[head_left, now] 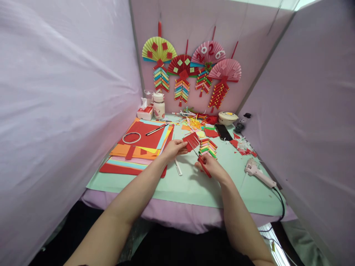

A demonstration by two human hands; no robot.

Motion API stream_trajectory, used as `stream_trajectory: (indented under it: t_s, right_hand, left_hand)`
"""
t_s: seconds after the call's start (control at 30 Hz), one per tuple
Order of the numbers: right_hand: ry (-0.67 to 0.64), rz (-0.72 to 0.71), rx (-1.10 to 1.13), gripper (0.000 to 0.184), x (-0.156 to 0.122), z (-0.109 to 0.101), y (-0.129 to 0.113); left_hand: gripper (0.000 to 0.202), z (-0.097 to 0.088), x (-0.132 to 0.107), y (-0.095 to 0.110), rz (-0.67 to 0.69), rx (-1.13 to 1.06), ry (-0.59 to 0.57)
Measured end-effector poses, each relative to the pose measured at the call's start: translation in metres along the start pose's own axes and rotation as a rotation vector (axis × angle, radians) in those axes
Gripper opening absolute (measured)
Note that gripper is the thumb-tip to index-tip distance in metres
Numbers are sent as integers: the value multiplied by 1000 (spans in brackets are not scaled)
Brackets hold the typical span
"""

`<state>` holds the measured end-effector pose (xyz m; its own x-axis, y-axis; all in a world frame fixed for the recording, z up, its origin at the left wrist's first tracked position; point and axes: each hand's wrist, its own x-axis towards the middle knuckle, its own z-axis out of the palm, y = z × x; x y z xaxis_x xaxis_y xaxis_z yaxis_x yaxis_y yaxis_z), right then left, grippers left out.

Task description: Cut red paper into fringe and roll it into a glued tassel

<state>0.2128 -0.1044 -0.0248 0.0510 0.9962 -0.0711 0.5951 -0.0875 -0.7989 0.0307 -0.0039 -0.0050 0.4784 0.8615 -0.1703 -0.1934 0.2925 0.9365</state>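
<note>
Head view: gripping red fringed paper [191, 142] in left hand [175, 149], scissors [205, 168] in right hand [213, 167], crowding paper rolls [208, 147]; paper stack [133, 151] left, glue gun [260, 174] right.

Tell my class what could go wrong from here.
The scissors in the right hand might snip too far and sever a strip of the fringed red paper.
The left hand holds that paper near the scissors, so a slip could nick a finger.
A snag on the cord trailing from the glue gun might drag it off the table.

Fringed paper [190, 141] matt; scissor handles [205, 169] plastic; phone [223, 132] glossy.
</note>
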Motion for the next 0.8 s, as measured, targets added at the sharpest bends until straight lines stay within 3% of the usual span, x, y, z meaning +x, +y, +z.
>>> stream_trajectory:
  t_s: [0.13, 0.8]
  right_hand:
    - [-16, -3, 14, 30, 1, 2, 3]
    - [19, 19, -44, 35, 0, -2, -4]
  left_hand:
    - [19, 1, -1, -4, -8, 3, -63]
    - [20, 0, 0, -6, -22, -14, -72]
